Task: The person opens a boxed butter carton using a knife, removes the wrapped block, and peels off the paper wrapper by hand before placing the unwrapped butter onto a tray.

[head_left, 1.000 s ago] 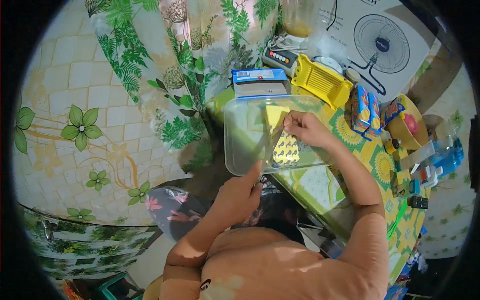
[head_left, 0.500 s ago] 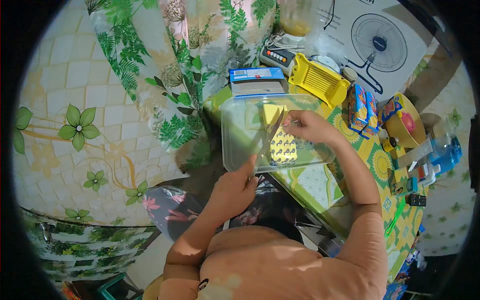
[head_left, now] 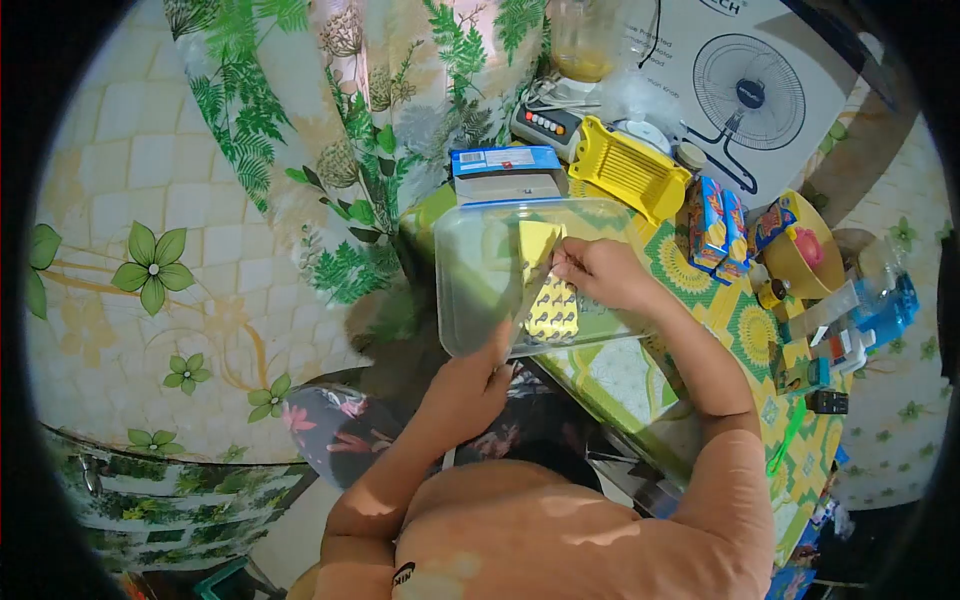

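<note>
A clear plastic container with a blue-edged rim lies at the table's edge before me. In it is a yellow block in a patterned wrapper, its far end plain yellow. My left hand is closed around the handle of a knife, whose thin blade slants up along the block's left side. At the block's upper right, my right hand has thumb and fingers pinched together on the wrapper's edge, close to the blade's tip. The fingertips partly cover what they pinch.
Behind the container stand an opened blue box, a yellow slotted plastic tray and a blender. To the right are blue snack packs, a yellow bowl and a small dark bottle. A large fan box leans at the back.
My right hand has shifted slightly left and down along the block, still pinching. The knife blade lies lower beside the block. The whole view has also shifted a little.
</note>
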Action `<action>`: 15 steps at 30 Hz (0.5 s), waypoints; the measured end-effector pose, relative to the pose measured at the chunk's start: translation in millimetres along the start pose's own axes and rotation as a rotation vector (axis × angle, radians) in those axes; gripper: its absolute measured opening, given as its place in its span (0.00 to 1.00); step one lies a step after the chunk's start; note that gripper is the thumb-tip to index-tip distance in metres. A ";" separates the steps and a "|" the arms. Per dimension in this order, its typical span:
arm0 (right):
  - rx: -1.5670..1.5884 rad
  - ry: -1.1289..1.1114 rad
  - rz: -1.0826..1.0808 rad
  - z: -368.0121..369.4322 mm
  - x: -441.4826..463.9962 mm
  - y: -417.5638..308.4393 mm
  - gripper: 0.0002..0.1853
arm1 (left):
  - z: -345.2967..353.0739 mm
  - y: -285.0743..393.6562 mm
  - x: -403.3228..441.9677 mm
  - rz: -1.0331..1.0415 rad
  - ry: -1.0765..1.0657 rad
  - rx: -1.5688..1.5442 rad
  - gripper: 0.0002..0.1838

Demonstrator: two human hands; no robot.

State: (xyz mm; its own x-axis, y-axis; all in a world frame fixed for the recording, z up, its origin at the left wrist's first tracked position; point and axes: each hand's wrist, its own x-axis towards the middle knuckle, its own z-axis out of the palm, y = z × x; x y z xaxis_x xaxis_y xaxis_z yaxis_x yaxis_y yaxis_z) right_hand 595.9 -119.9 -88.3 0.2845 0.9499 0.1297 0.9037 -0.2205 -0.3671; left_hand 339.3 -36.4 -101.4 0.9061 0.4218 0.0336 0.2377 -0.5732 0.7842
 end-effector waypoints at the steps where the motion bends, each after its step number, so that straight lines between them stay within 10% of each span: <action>1: -0.015 0.012 -0.007 -1.1 0.1 -1.3 0.12 | -4.7 5.9 -3.0 -0.034 -0.026 0.006 0.29; 15: -0.082 0.063 -0.063 -3.7 0.1 -5.3 0.12 | -6.2 4.3 -2.8 -0.037 -0.057 0.006 0.29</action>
State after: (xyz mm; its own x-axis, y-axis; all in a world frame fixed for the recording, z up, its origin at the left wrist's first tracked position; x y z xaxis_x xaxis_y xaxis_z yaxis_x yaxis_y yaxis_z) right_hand 592.4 -119.4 -83.0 0.2439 0.9471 0.2087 0.9428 -0.1812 -0.2798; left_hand 335.7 -35.7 -94.3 0.9151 0.4022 -0.0304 0.2731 -0.5624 0.7805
